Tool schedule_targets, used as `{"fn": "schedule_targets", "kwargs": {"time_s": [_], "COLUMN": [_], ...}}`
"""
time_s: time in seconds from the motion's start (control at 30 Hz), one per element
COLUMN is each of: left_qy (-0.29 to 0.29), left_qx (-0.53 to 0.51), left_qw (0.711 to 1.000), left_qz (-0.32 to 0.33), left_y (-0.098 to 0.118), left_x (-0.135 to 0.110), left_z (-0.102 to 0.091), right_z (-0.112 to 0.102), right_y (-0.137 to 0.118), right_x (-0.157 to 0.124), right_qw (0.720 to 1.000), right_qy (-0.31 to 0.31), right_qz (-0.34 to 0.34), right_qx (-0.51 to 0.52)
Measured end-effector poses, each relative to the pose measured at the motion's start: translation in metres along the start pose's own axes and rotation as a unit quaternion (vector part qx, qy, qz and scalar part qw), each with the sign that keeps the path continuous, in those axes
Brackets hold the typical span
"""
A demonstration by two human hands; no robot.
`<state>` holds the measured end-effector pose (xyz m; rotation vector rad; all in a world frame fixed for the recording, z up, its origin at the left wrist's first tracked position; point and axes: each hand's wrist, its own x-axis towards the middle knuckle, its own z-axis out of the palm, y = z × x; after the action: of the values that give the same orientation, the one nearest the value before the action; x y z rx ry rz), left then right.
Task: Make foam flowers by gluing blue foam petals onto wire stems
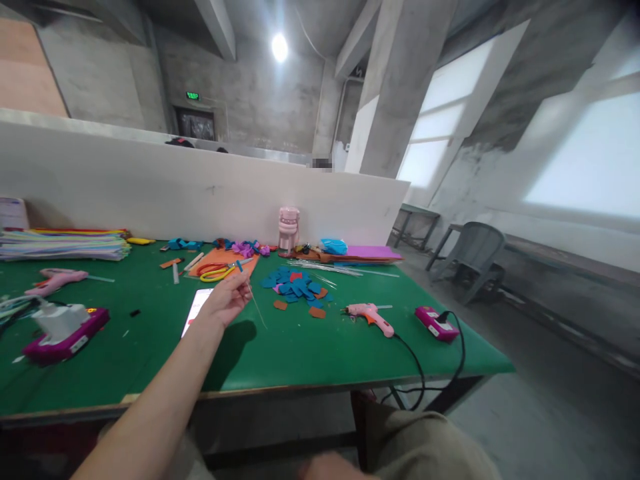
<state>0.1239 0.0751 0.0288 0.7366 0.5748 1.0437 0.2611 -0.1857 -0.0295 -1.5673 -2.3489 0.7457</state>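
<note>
My left hand (231, 300) is raised over the green table, its fingertips pinched on a thin wire (257, 307). A small blue piece (240, 266) sits at the wire's upper end, and the lower end slants down to the right. Just right of that hand lies a loose pile of blue cut pieces (297, 287), with several orange ones (317, 312) among and beside it. Partly hidden by my left wrist is a phone (196, 308) with a lit screen. Only a blurred part of my right hand (333, 467) shows at the bottom edge, below the table; its fingers are smeared.
Yellow-and-red-handled scissors (216, 271) lie on an orange sheet (227, 259). A pink glue gun (370, 317) lies right, its cord near a magenta power strip (437, 325); another glue gun (57, 281) lies left. A pink bottle (289, 230) stands by the white partition (210, 193).
</note>
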Motion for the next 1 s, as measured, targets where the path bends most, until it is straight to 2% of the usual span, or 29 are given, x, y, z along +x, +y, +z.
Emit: {"fn": "schedule_targets", "kwargs": {"time_s": [0.1,0.17,0.2,0.3,0.43,0.57,0.67,0.77,0.87,1.0], "left_qy": [-0.030,-0.048,-0.059,-0.102,-0.132,-0.113,-0.111,-0.151,-0.146,-0.147], "left_qx": [0.010,0.021,0.025,0.043,0.075,0.088,0.116,0.164,0.221,0.287], "left_qw": [1.000,0.999,0.998,0.994,0.988,0.989,0.987,0.974,0.962,0.943], "left_qz": [0.001,0.009,0.012,0.009,-0.011,-0.028,-0.027,-0.047,-0.066,-0.085], "left_y": [-0.003,-0.008,-0.011,-0.025,-0.047,-0.066,-0.072,-0.068,-0.060,-0.051], "left_x": [-0.004,-0.007,-0.010,-0.019,-0.032,-0.036,-0.034,-0.030,-0.025,-0.021], "left_z": [0.004,0.010,0.014,0.027,0.042,0.048,0.047,0.043,0.036,0.029], "right_z": [-0.037,-0.064,-0.075,-0.092,-0.083,-0.069,-0.061,-0.056,-0.055,-0.059], "right_y": [0.010,0.018,0.021,0.028,0.033,0.042,0.055,0.066,0.070,0.066], "right_x": [0.018,0.037,0.047,0.076,0.101,0.110,0.114,0.115,0.113,0.108], "right_qw": [0.995,0.957,0.938,0.901,0.845,0.813,0.793,0.764,0.738,0.728], "right_qy": [0.096,0.276,0.316,0.289,0.240,0.268,0.274,0.270,0.254,0.223], "right_qz": [0.024,0.048,0.057,0.073,0.053,0.056,0.059,0.063,0.069,0.066], "right_qx": [0.006,0.078,0.128,0.314,0.474,0.514,0.541,0.583,0.621,0.645]}}
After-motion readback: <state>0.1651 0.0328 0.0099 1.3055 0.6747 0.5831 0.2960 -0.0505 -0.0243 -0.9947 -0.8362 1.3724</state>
